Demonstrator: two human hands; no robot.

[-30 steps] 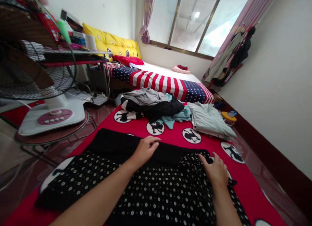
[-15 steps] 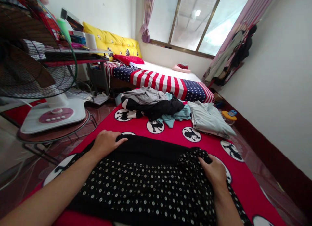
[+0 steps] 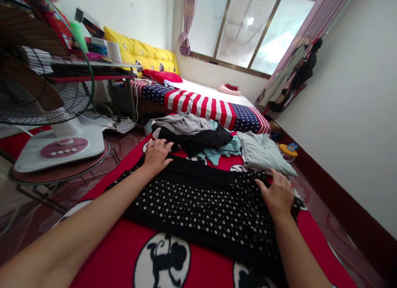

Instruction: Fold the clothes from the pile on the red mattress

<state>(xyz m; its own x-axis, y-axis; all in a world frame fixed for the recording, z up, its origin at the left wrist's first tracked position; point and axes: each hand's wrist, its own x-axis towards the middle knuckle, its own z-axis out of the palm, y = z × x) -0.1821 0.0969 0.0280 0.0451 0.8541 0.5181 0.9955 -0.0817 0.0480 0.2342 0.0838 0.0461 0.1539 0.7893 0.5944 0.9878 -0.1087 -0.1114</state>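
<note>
A black garment with white dots (image 3: 198,205) lies spread out on a red blanket (image 3: 108,246) with monkey prints. Its kind I cannot tell. My left hand (image 3: 156,155) rests at its far left edge, fingers spread and stretched forward. My right hand (image 3: 277,193) is at the far right corner, with thumb and fingers apart over the dotted cloth. Just beyond the garment lies a heap of clothes, with a grey piece (image 3: 182,123), a black piece (image 3: 201,141) and a light blue piece (image 3: 228,148). Right of the heap sits a folded pale grey-green garment (image 3: 263,152).
To the left, a fan (image 3: 65,145) stands on a round stool (image 3: 62,168), near a cluttered desk (image 3: 96,70). A bed with a stars-and-stripes cover (image 3: 198,106) stands under the window. Clothes hang (image 3: 288,79) on the right, above a small yellow stool (image 3: 288,150).
Both hands have moved forward, and the dotted garment has shifted away from me, baring the blanket's near part. My hands' fingers have loosened from the cloth.
</note>
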